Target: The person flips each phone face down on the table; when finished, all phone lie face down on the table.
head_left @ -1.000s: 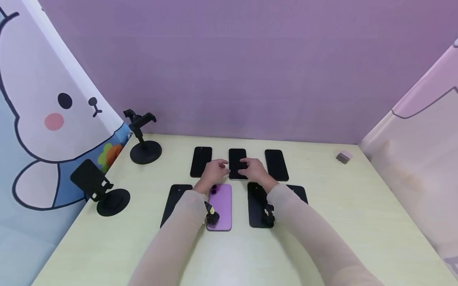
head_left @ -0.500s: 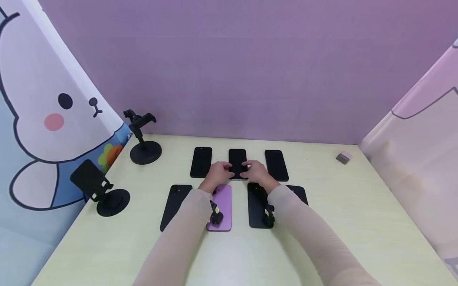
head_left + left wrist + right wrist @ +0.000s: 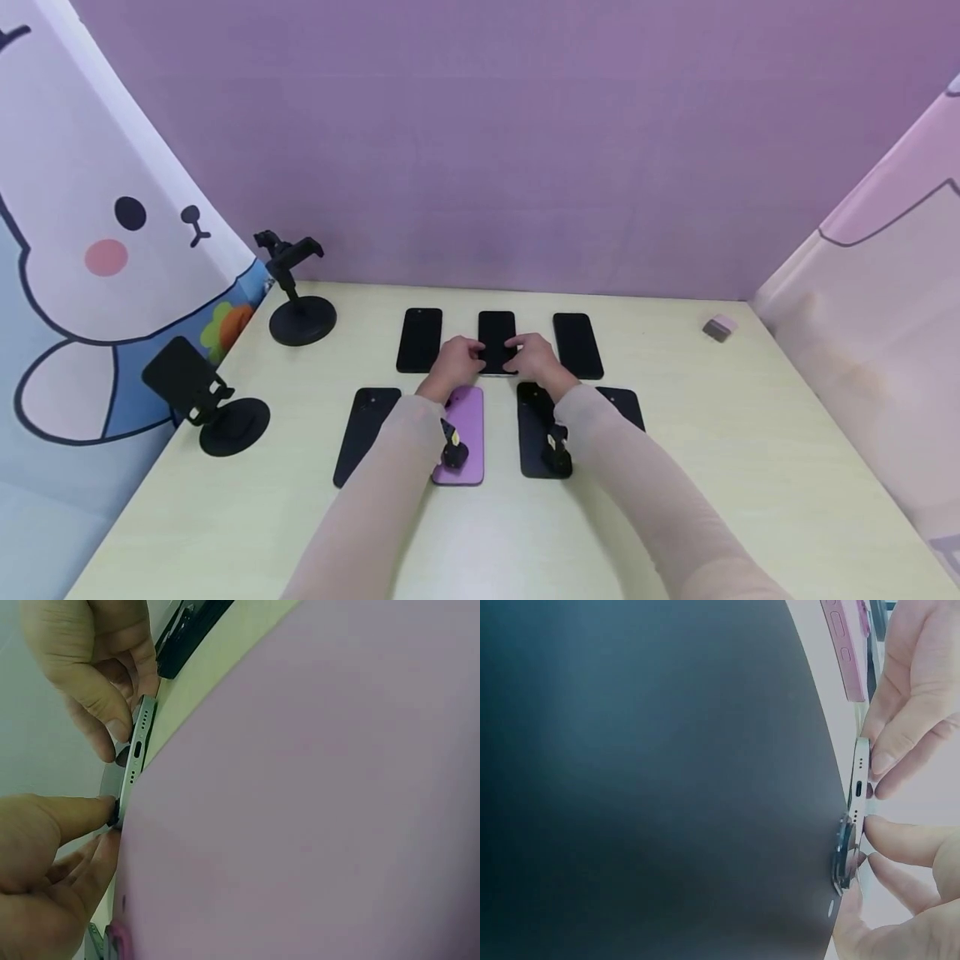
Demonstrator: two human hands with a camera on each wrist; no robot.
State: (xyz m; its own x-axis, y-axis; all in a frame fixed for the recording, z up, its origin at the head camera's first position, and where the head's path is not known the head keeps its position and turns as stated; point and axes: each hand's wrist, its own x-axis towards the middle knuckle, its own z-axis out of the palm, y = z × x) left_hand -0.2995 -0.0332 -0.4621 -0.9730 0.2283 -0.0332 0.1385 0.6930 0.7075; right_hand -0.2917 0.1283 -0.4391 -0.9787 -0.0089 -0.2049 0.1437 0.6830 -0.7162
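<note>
In the head view a black-screened smartphone (image 3: pixel 497 327) lies face up, middle of the back row. My left hand (image 3: pixel 454 364) holds its lower left edge with thumb and fingers. On its lower right edge, my right hand (image 3: pixel 537 360) grips in the same way. Both wrist views show the phone's pale port end (image 3: pixel 138 750) between the two hands, thumbs over the screen edge; some fingertips are hidden. Beneath my left wrist lies a purple phone (image 3: pixel 470 425), back up. A dark phone (image 3: pixel 534 446) lies beneath my right wrist.
Black phones flank the held one, at left (image 3: pixel 419 340) and right (image 3: pixel 578 344). More dark phones lie at front left (image 3: pixel 363 437) and front right (image 3: pixel 628 404). Two black phone stands, a back one (image 3: pixel 303 321) and a nearer one (image 3: pixel 234 427), occupy the left side. A small block (image 3: pixel 719 327) sits far right.
My left hand has shifted slightly right, onto the middle phone's edge. The right hand has hardly moved. The phones have not visibly changed place, apart from a slight shift of the view.
</note>
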